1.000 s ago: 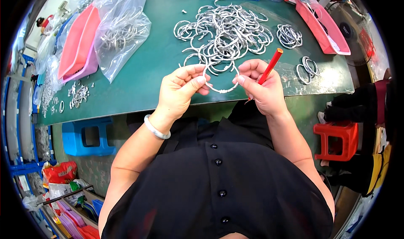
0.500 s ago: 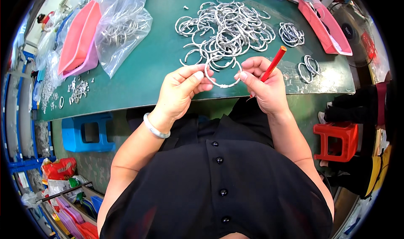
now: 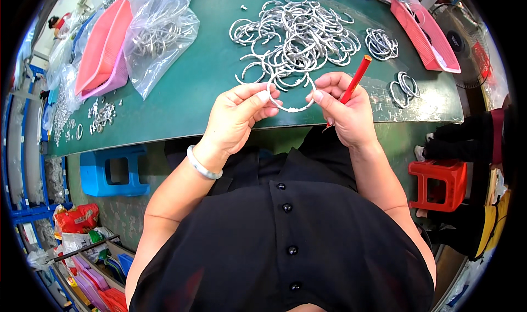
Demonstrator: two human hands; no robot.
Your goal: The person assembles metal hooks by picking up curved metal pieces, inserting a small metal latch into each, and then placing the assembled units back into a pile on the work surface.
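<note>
Between both hands I hold a silver open bangle (image 3: 293, 110), its curved middle toward me and its two ends away. My left hand (image 3: 239, 111) pinches one side of it between thumb and fingers. The other side is pinched by my right hand (image 3: 346, 107), which also has a red pencil (image 3: 358, 77) tucked slantwise through its fingers. Just beyond the hands lies a large tangled heap of silver bangles (image 3: 302, 34) on the green table (image 3: 181, 103). Fingers hide parts of the held bangle.
Right of the heap are a small bangle pile (image 3: 380, 44) and a few loose bangles (image 3: 405, 89). Pink baskets (image 3: 101, 54) and a clear bag of bangles (image 3: 159, 43) stand left, near small metal pieces (image 3: 102, 114). A blue stool (image 3: 114, 172) and red stool (image 3: 439, 184) flank me.
Almost nothing differs. The pencil's upper end has shifted slightly to the left and up; both hands keep their hold on the bangle.
</note>
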